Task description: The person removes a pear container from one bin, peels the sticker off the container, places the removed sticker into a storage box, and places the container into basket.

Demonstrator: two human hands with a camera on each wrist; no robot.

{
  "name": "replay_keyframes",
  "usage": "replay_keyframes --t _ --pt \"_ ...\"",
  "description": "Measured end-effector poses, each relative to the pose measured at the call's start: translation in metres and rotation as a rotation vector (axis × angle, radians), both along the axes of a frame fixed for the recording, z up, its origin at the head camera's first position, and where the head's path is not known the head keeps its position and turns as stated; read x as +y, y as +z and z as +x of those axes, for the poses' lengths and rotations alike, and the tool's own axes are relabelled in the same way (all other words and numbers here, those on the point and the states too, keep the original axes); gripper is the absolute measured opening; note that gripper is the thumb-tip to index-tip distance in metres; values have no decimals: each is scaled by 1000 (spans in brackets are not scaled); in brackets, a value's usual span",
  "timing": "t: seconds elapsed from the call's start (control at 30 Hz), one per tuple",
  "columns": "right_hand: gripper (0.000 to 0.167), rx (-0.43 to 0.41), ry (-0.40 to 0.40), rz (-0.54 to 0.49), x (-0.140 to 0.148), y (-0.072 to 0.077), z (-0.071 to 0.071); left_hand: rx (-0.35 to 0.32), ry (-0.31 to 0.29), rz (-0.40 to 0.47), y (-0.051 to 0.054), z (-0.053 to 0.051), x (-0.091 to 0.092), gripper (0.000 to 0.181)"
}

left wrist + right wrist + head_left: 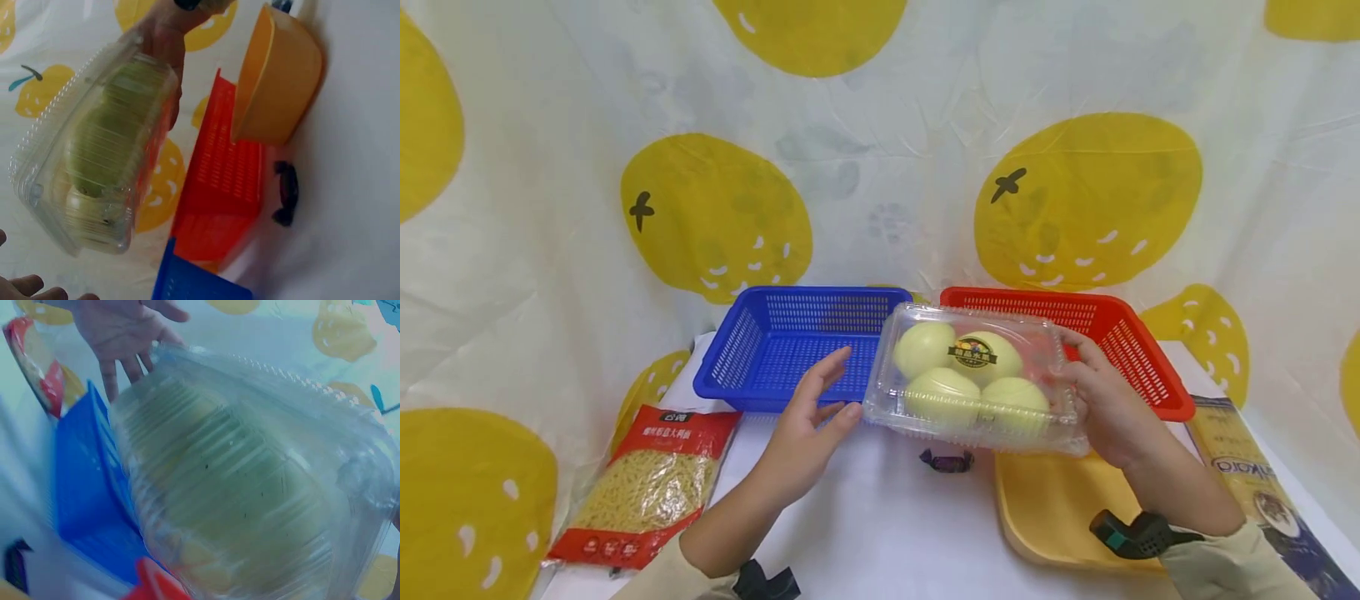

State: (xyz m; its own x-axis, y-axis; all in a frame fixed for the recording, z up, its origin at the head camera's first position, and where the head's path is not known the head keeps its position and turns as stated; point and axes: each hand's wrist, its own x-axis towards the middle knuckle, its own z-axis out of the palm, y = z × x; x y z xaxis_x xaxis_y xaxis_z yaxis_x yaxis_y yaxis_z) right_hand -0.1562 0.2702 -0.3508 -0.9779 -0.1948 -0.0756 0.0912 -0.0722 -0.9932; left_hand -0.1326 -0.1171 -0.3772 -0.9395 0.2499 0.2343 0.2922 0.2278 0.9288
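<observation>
Clear plastic box (886, 388), containing four pale-green fruits (942, 393): was held at one end in the right hand's (1111, 410) grip, to that hand's left. Left hand (805, 437): fingers were apart, just beside the box's other end, with a blue basket (790, 358) beyond and a pasta bag (651, 487) to its left.

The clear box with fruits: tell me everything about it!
The clear box looks like shiny plastic, with ridged walls and a lid that appears closed. A dark label sits on top; four pale yellow-green fruits show inside. It's held tilted above the white table, the right hand gripping one end, the left hand near the other.
</observation>
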Motion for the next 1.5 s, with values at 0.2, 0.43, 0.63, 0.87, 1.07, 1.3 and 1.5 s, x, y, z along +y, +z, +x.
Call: replay_keyframes --t 0.2,0.43,0.63,0.87,1.07,1.3,1.5 --pt "52 7 22 29 -30 -10 8 -36 10 -40 -17 10 -23 68" --pt "63 28 -4 79 -57 -20 18 41 5 -51 -25 24 -46 65" --pt "70 37 -29 94 -75 -25 27 46 51 -83 -24 33 -65 64" --pt "74 21 -10 70 -97 -31 41 65 98 -97 -22 48 -82 64" --pt "76 -5 3 24 -120 -40 48 18 121 -83 -23 64 -94 64" --pt "77 -21 -3 -3 -149 -59 50 -52 176 -103 -29 75 -109 63" --pt "75 -65 -8 -63 -169 -81 53 -57 221 -146 -38 76 -118 60"
